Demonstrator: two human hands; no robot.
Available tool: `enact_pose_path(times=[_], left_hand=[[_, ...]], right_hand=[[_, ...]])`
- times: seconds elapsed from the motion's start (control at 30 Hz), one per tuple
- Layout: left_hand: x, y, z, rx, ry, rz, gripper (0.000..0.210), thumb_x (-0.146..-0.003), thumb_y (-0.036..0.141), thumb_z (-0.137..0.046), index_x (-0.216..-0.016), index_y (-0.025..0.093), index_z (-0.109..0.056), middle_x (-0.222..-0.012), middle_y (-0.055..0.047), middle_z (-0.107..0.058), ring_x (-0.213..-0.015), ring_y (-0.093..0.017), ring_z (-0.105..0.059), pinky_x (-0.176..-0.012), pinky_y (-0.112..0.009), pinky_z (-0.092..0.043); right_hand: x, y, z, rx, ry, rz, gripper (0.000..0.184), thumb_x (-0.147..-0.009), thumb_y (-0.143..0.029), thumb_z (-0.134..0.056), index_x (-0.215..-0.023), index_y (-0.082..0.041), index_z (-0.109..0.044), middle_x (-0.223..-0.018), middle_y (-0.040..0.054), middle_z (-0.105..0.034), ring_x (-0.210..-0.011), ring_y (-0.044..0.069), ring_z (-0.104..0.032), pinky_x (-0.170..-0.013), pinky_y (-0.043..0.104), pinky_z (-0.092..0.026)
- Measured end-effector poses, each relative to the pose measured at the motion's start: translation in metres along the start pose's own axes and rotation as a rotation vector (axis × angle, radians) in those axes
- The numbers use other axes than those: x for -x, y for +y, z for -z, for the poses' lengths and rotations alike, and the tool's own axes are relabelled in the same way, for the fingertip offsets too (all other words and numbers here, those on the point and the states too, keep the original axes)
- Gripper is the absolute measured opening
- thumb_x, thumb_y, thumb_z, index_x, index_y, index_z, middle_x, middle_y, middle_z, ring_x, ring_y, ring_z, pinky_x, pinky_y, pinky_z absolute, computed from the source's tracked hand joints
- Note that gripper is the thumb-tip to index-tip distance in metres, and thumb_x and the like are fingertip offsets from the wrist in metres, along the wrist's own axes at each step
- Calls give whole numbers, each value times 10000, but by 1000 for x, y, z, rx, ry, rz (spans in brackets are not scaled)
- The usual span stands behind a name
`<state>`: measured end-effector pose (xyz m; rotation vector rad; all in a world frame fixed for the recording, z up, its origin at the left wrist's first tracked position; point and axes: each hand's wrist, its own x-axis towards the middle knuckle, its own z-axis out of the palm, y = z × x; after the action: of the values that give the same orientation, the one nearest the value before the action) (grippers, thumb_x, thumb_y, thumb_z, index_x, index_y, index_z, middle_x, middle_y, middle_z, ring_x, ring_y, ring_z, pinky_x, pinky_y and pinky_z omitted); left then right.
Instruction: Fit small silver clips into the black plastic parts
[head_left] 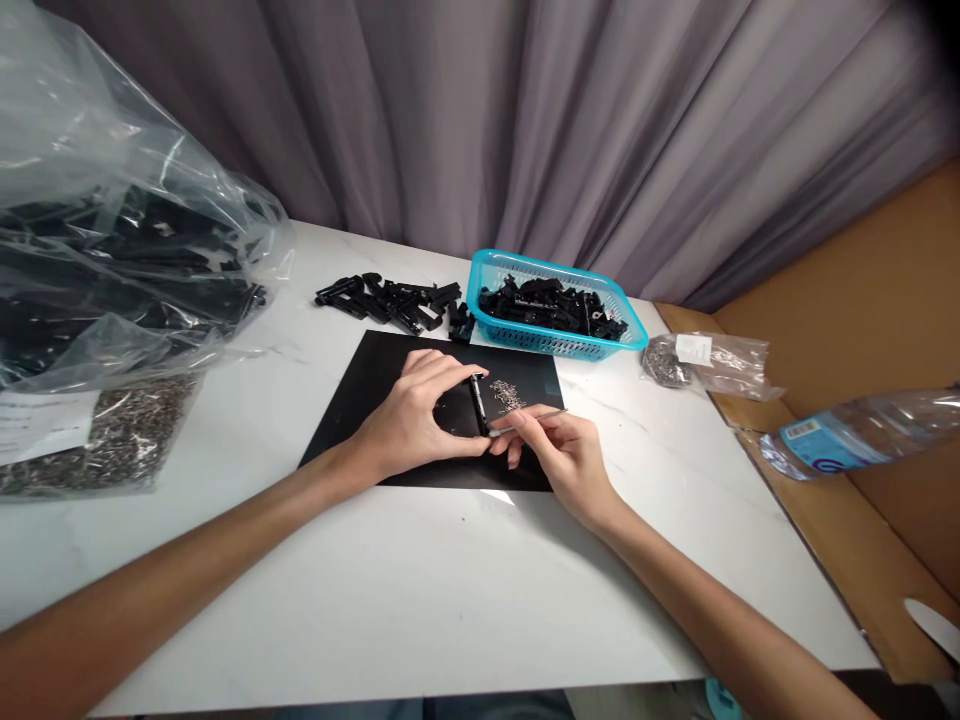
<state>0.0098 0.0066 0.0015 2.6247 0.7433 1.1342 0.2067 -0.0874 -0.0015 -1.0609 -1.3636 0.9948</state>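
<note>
Between the thumb and fingers of my left hand [416,410] is a narrow black plastic part [480,405] with a shiny metal strip along it, gripped by its two ends. My right hand [559,450] pinches a thin tweezer-like metal tool [529,420], whose tip touches or nearly touches the part's near end. Whether the tip carries anything is too small to tell. Just beyond my right fingers lies a small heap of tiny metal pieces [506,392] on a black mat [360,395], which is under both hands.
A blue basket [559,345] of black parts stands behind the mat, with loose black parts [397,303] to its left. Plastic bags [127,270] of black parts and metal pieces [142,435] fill the left. At right are a small bag [667,360], a bottle [847,440] and cardboard [885,290].
</note>
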Motion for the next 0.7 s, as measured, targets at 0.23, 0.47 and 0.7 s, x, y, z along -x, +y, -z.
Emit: enact_pose_path(times=[0.23,0.47,0.7], left_hand=[[-5,-1,2,-56,-2,4,541,-731,451,-846,-1188,209,-688,-1030,-45,-754,-1024,-285,-677,-1138,-521,-362],[-11,-16,10,-115,102,129,555,-794,555,-824,-1216,228,-676,-1166,-67,-758,-1080,-287,-670,-1097,-489,-386],[-14,-24,15,-138,188,141,517,-824,553,-808,-1202,231,-664,-1152,-59,-764,-1061,-282,-693,-1078,-480,-396]], right_hand=[[-4,-4,7,98,12,28,401,-1035,-508,-588,-883,-187,-775,-812,56,-739,-677,163,-647,-695,331,-560],[-12,-3,36,557,135,268,444,-1126,-402,-377,-803,-222,-622,-841,48,-577,-834,197,-571,-822,371,-493],[-6,15,35,798,-285,260,397,-1106,-299,-418,-1454,-265,-607,-1103,95,-534,-883,207,-629,-820,403,-598]])
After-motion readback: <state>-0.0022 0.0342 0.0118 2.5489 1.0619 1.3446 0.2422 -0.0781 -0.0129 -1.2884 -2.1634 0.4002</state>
